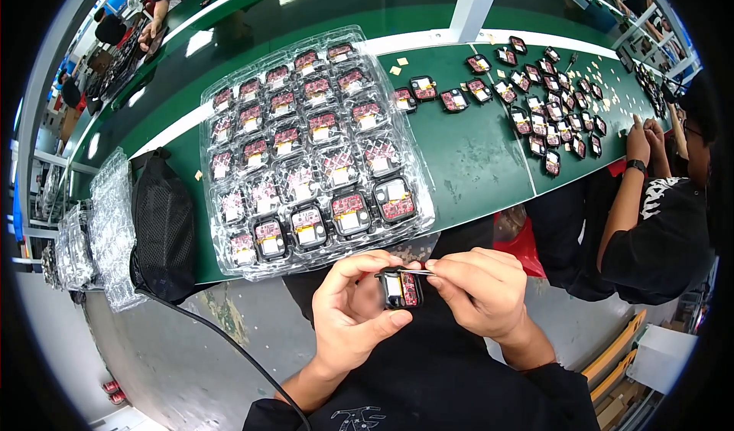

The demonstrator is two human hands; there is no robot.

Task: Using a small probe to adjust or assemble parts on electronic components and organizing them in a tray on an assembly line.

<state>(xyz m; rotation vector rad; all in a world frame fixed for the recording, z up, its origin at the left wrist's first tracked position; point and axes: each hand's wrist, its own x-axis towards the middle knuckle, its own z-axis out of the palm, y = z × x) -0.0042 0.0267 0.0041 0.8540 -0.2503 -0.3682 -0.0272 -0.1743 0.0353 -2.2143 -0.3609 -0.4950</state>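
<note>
The person's left hand point(348, 309) is cradling a small square black-framed module with a red circuit board and a pale rectangular part inside point(402, 289), held just below the near edge of the long green worktable point(474, 156). The thumb lies along its lower side and the fingers curl over the top, so that hand is closed firmly on the module. The right hand point(478, 289) has thumb and forefinger pinched together on thin metal tweezers point(405, 273), whose tips lie across the module's top edge, touching it or very nearly (too fine for me to tell which).

Directly ahead on the table sits a clear moulded plastic tray point(313, 152) with its pockets filled by the same sort of modules; I can't make out an empty pocket from here. Judging by that, this piece is one among many, and I can't tell worked pieces from unworked ones.

Further right, loose modules point(550, 110) lie scattered over the green surface among small tan scraps, near a seated co-worker's hands point(644, 136). A black mesh bag point(162, 228) rests left of the tray, with stacked empty-looking clear trays point(115, 224) beyond it.
</note>
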